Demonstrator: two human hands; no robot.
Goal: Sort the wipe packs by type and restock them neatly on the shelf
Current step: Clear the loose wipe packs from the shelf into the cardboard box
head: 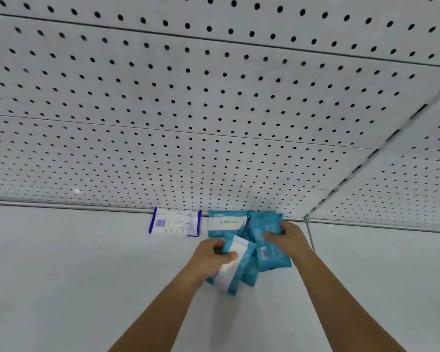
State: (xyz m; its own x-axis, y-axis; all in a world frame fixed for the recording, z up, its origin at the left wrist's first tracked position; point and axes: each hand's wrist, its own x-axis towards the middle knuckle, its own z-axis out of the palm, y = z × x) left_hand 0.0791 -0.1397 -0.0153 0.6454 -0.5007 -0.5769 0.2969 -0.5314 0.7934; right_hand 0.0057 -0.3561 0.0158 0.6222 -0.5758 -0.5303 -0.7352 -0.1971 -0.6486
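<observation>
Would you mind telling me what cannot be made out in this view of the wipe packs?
Head view, white pack with blue edges: its print is too small and blurred to read.
Head view, teal packs: their number is unclear, since they overlap and the left hand and right hand gripping them cover part of the pile.
Head view, shelf: its front is cut off by the bottom edge.

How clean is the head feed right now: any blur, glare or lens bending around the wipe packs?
Head view: flat, even light, no glare on the teal packs or the white pack. Head view: pack print too soft to read. Head view: pegboard seams bow, its upper holes stretch to ovals, and the slotted rail at right smears.
</observation>
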